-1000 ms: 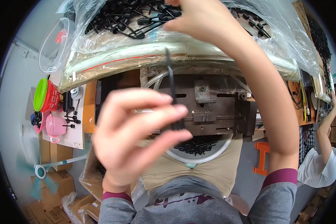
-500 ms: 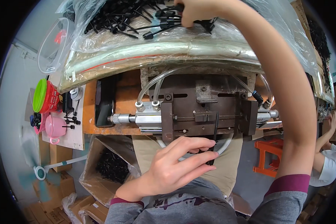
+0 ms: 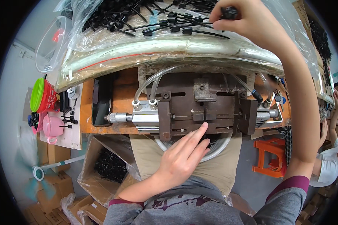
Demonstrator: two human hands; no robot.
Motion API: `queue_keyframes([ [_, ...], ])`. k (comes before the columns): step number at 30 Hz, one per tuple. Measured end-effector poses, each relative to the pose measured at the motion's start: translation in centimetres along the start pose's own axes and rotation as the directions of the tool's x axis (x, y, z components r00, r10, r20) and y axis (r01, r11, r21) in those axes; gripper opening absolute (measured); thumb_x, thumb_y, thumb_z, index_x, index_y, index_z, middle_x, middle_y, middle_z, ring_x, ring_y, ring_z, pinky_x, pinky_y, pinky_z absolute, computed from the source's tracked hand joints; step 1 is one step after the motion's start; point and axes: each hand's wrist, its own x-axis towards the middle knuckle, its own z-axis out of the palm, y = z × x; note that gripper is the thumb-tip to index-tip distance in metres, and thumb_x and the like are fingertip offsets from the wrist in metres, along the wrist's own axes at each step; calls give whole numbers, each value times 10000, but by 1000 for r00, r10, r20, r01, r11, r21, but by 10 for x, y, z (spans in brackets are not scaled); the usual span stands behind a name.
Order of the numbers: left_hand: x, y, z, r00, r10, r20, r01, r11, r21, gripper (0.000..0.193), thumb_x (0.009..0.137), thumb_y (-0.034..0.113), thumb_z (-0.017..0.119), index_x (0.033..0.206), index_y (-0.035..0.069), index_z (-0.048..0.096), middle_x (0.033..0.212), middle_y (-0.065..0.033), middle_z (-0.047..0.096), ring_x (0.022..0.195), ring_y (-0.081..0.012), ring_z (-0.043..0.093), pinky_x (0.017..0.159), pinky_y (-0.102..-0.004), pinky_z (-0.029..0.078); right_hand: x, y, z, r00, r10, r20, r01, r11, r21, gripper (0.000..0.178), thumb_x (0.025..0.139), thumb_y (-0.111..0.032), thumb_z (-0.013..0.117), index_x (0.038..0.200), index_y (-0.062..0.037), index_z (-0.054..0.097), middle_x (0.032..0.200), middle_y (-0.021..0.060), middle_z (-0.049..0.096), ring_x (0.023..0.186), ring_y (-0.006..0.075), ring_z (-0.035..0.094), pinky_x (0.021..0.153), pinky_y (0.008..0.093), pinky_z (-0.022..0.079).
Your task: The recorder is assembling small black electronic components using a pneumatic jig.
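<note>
My left hand (image 3: 182, 155) reaches to the middle of a dark metal fixture (image 3: 184, 99). Its fingers press on a thin black stemmed part (image 3: 205, 114), whose stem lies across a small metal block (image 3: 211, 117). The part's thick end is mostly hidden under the fingers. At the far side my right hand (image 3: 248, 24) is closed over the bench, with the thick black end of another stemmed part (image 3: 229, 13) showing in its curled fingers. Just left of those fingers lies a loose pile of similar black parts (image 3: 169, 24) on clear plastic sheeting (image 3: 120, 52).
Silver cylinders (image 3: 145, 116) with clear hoses (image 3: 146, 84) flank the fixture. An open carton (image 3: 88, 176) of black parts stands low left, beside a small fan (image 3: 38, 173). A pink cup (image 3: 52, 126) sits far left. Right are an orange stool (image 3: 264, 165) and another person's arm (image 3: 334, 112).
My left hand has moved slightly forward, bringing the upright stem from in front of the block onto it. My right hand has shifted right, off the pile, with a black part now showing in it.
</note>
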Motion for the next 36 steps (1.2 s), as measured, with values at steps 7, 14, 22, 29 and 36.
queue_keyframes([
  [7,9,0,2,999,32,7,-33,981,191,271,736,101,788,962,-4,682,1280,-170,638,870,-236,693,847,-362,576,-28,-12,3,929,136,-343,-28,953,302,99,845,-64,741,887,24,729,742,80,689,633,94,616,606,233,500],
  [14,18,1,0,999,11,45,-20,975,221,251,730,116,792,931,17,680,1284,-161,640,772,-210,682,796,-325,571,-45,2,5,822,349,-450,36,757,653,168,872,-90,699,1001,13,669,856,86,677,704,137,624,642,280,512],
  [22,19,2,-11,985,-71,159,41,982,184,305,719,106,814,978,14,681,1292,-168,638,674,-177,676,646,-267,551,-98,31,9,869,426,-253,117,321,940,312,914,-132,656,1168,37,593,974,109,681,655,77,576,575,186,467],
  [29,17,11,-21,972,-219,-85,129,801,-585,683,712,40,861,1317,-28,550,1256,-253,627,881,-227,733,759,-300,589,-156,-8,74,910,384,157,-144,-63,988,292,852,-15,683,1112,27,558,892,148,685,545,117,610,453,226,488],
  [36,28,16,-49,972,-206,111,231,776,-587,578,690,4,857,1205,-71,606,1093,-234,698,923,-240,716,790,-305,574,-183,-19,79,906,373,201,-115,-241,964,274,838,50,664,1080,44,533,870,202,678,498,137,599,437,230,480],
])
